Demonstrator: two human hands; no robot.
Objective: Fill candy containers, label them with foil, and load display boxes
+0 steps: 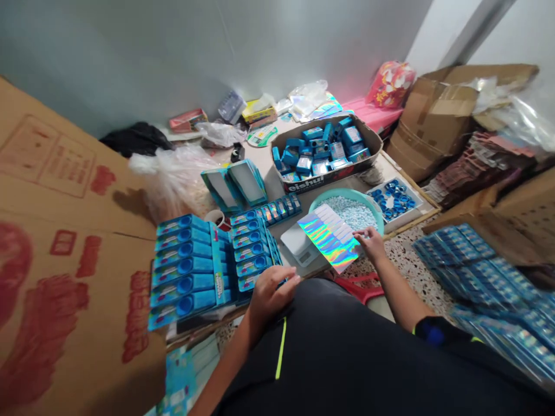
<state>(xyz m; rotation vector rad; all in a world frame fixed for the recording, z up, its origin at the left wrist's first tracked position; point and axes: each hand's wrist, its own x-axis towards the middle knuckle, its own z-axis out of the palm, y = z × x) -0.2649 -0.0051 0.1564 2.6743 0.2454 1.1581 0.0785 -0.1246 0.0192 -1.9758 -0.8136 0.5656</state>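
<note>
While your right hand [370, 241] pinches one shiny sheet [332, 238] at its edge, your left hand [271, 293] is loosely curled.
You cannot tell whether the left holds anything, its grip being unclear beside the stacked blue packs [252, 252]. Just left of your right hand, the sheet partly hides one white scale [291, 244] and, beyond, one green basin [380, 218] of tiny pale pieces [352, 211].
</note>
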